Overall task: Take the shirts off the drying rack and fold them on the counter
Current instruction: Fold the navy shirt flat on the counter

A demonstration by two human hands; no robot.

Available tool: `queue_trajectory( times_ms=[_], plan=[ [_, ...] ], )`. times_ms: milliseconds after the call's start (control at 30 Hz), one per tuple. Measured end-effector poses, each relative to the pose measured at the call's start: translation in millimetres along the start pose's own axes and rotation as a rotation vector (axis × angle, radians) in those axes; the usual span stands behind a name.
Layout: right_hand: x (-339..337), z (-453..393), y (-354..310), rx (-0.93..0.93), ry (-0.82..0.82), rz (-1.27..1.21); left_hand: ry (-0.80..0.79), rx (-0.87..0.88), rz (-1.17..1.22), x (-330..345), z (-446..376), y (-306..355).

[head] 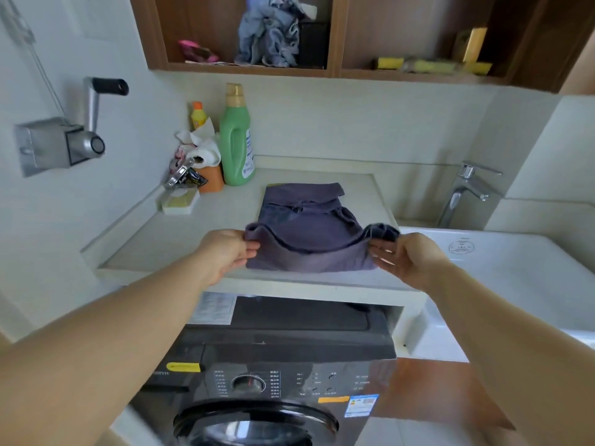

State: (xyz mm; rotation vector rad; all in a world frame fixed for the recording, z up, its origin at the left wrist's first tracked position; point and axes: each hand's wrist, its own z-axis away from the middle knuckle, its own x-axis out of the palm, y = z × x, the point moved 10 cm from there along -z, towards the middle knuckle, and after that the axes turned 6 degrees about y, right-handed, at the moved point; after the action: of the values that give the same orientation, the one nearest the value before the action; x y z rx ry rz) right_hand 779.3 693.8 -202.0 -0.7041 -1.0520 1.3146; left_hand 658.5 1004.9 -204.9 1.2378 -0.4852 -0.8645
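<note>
Head camera, looking down over both forearms. My left hand (230, 252) is pinching the near left corner of a dark purple-grey cotton shirt (309, 233), thumb on top, fingers curled under the fabric. My right hand (407, 257) grips the near right corner the same way, palm turned inward, with a bunched fold of cloth sticking up just above its fingertips. Between the two hands the shirt's near edge is lifted and sags a little in the middle. The rest of the shirt lies partly folded on the pale stone tabletop (154, 239), stretching away from my hands toward the wall.

Beyond my left hand, at the back of the tabletop, stands a tall green plastic detergent bottle (236, 140) with a gold cap. Just left of it sits a small yellow bottle with an orange cap (198, 114), behind a roll of white paper (203, 152) and some clutter I cannot make out. Further left a grey metal crank handle (80, 130) is fixed on the wall.

Past my right hand there is a chrome tap (467, 191) over a white sink (515, 262). Beneath both hands, under the tabletop, sits a black front-loading washing machine (273, 381). Above, the open wooden shelf (251, 67) holds a crumpled blue-grey cloth (270, 33).
</note>
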Motion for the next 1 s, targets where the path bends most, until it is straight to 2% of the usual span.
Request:
queue_trajectory(
  times_ms=[100, 233, 367, 433, 567, 667, 733, 767, 800, 867, 933, 1000],
  plan=[
    [6.3, -33.8, -16.3, -0.105, 0.097, 0.197, 0.101, 0.076, -0.109, -2.1, -41.4, 14.8],
    [12.5, -75.7, -40.6, -0.24, 0.299, 0.505, 0.238, 0.17, -0.419, -1.4, -90.8, 27.1],
    [39.2, -117.7, -50.8, -0.332, 0.416, 0.793, 0.252, 0.203, -0.571, 19.0, -136.5, 21.3],
    [49.3, -129.0, -44.3, -0.369, 0.425, 0.94, 0.241, 0.23, -0.655, 29.8, -149.8, 14.0],
    [47.3, -153.3, -13.0, -0.306, 0.424, 1.157, 0.193, 0.326, -0.856, 48.4, -169.0, -4.2],
    [44.0, -159.9, -12.4, -0.308, 0.483, 1.323, 0.217, 0.315, -0.942, 48.7, -167.2, -4.4],
    [50.7, -154.5, -32.6, -0.437, 0.549, 1.373, 0.287, 0.343, -1.026, 45.6, -160.8, 8.9],
    [61.0, -150.2, -44.7, -0.557, 0.537, 1.333, 0.31, 0.413, -1.081, 49.1, -156.0, 19.1],
    [75.2, -146.7, -51.6, -0.662, 0.454, 1.276, 0.295, 0.514, -1.115, 58.1, -151.4, 27.2],
    [104.7, -146.0, -34.7, -0.752, 0.154, 1.322, 0.097, 0.656, -1.168, 86.4, -144.7, 21.5],
    [107.0, -152.1, 17.7, -0.639, -0.077, 1.605, -0.147, 0.585, -1.292, 106.5, -140.9, -14.8],
    [90.8, -158.6, 44.3, -0.55, -0.084, 1.761, -0.205, 0.502, -1.358, 104.9, -142.7, -37.7]
  ],
)
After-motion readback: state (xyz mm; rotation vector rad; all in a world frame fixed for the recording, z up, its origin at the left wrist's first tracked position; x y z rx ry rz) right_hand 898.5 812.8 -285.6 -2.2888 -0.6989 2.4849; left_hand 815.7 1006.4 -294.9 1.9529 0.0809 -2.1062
